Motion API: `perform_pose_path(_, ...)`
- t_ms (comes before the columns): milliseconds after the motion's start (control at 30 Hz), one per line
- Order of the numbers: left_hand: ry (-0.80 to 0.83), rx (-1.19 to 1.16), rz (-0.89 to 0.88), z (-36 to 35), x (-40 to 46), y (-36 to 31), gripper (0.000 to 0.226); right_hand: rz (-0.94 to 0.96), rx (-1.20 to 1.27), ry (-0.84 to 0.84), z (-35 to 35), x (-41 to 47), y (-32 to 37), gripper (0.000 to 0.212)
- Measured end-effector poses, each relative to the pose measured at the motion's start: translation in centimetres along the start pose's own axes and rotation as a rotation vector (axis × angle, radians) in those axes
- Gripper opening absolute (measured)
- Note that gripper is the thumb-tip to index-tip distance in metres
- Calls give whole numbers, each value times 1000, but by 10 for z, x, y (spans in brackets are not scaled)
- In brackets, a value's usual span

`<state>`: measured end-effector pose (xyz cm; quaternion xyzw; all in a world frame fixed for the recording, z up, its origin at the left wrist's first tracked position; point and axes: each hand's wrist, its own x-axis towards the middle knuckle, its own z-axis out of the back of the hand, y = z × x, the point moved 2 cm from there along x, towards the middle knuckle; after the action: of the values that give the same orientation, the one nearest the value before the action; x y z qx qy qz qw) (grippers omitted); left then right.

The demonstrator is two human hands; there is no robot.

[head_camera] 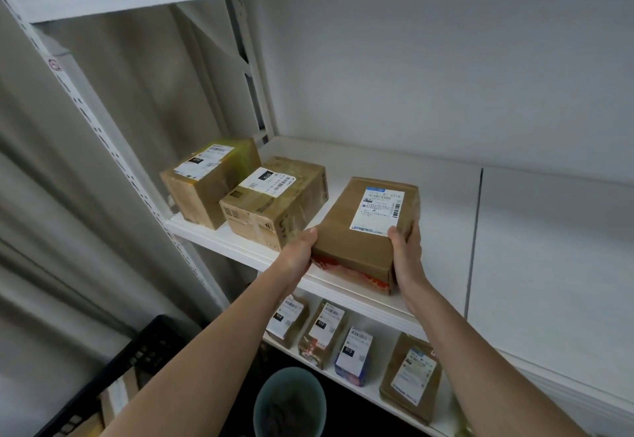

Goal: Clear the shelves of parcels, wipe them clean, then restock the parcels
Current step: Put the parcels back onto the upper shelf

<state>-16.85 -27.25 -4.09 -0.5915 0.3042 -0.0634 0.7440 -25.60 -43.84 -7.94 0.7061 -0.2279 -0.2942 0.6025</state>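
**Both hands on a brown parcel at the shelf's front edge**

At the centre of the frame, a brown parcel (363, 230) with a white label lies on the middle shelf (446, 203), its near end at the front edge. The left hand (298, 251) grips its left near corner, thumb on top; the fingers beneath are hidden. The right hand (406, 254) holds its right side, thumb on the label's corner and the other fingers out of sight behind the box. A red patch shows along the parcel's lower near edge; what it is cannot be made out.

Left of centre on the same shelf sit two cardboard boxes: the nearer box (274, 203) just beside the held parcel, and the far box (209, 181) close behind it at the shelf's left end. Their label print is too blurred to read beyond "010".

In the lower middle, the lower shelf (374, 392) carries four small parcels (322, 333) standing in a row, partly hidden by the forearms. At the bottom centre a round bucket (290, 402) is cut off by the frame; its dark contents are unclear. At the lower left a black crate (137, 364) is partly visible, holding what looks like cardboard.
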Motion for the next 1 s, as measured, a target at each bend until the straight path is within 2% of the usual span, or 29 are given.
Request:
perform_pose_path(200,-25,107,-28,9,9,0,35,-8,-25,-5,-9,2,0,56)
perform_pose_path(400,-92,197,-36,18,9,-2,46,-57,-39,-17,-24,2,-6,89)
perform_pose_path(567,-121,366,-118,17,2,-7,47,-63,-96,-29,-27,-1,-6,88)
perform_pose_path(733,-165,658,-243,14,0,-9,49,-7,-340,-120,-28,-1,11,62)
perform_pose_path(800,-212,763,-297,15,-1,-11,44,58,-493,-151,-29,-1,18,65)
perform_pose_path(900,-315,913,-470,18,-14,-18,36,195,-724,-213,-27,-2,35,68)
perform_pose_path(1000,-457,1015,-608,32,-29,-19,38,353,-864,-194,-32,-9,51,71)
